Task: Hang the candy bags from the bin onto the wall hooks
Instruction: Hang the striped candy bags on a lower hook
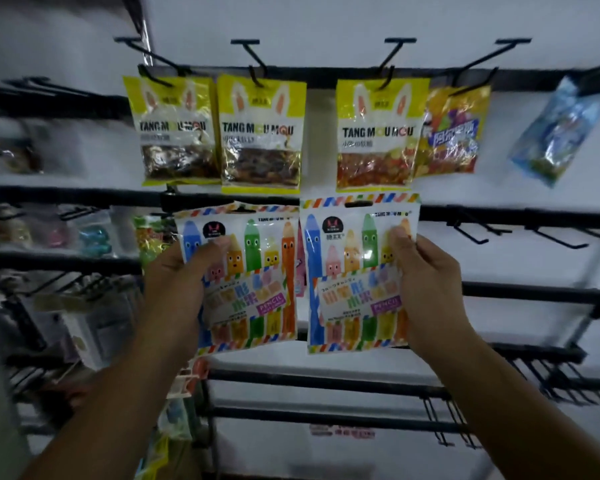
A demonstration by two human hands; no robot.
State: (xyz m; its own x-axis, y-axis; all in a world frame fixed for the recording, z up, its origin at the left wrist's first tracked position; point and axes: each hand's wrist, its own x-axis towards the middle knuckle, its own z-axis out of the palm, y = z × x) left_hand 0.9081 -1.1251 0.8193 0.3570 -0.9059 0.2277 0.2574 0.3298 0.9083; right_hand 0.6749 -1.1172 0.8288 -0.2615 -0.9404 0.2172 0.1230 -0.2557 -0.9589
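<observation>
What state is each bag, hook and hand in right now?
Left pencil bag: upright, pinched by left hand.
Right pencil bag: upright, pinched by right hand.
Three Tang Mou Mou bags: hanging on top hooks.
Orange bag: hanging, top row.
Blue bag: hanging, tilted.
Lower right hooks: empty.

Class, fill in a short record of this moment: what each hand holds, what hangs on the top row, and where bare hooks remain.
Left hand: grips left pencil bag by its left edge
Right hand: grips right pencil bag by its right edge
Top row: three yellow bags, an orange bag, a tilted blue bag
Bare hooks: on the middle rail, right of the right hand
Held bags hooked: cannot tell
</observation>
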